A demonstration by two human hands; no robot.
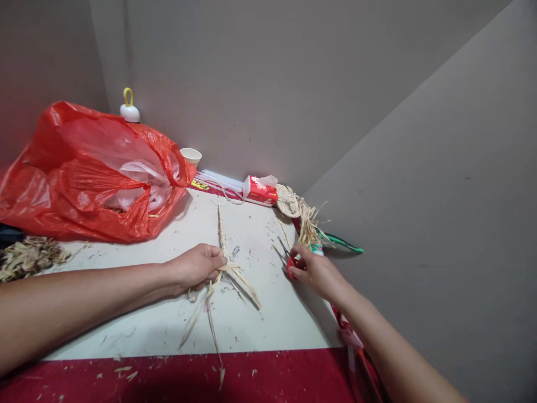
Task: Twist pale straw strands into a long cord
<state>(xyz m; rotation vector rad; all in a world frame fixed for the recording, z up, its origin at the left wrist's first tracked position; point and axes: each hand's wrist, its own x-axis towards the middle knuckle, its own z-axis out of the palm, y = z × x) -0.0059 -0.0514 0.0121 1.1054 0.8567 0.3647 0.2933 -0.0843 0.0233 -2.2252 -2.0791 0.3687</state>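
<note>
My left hand (201, 264) pinches a braided straw strand (222, 232) at the point where its loose ends spread out. The finished braid runs away from me across the white table top, while loose straw strips (243, 285) fan toward me and to the right. At the right side of the table, my right hand (312, 268) has its fingers closed on the red handles of a pair of scissors (291, 267). The dark blades point away from me, slightly parted, and stay apart from the braid.
A large red plastic bag (92, 173) fills the left back, with dry husks (31, 257) before it. Along the wall stand a paper cup (192, 156), a white lamp (130, 112), a tissue pack (260, 190) and a coiled straw braid (287, 200). Scraps litter the table (146, 336).
</note>
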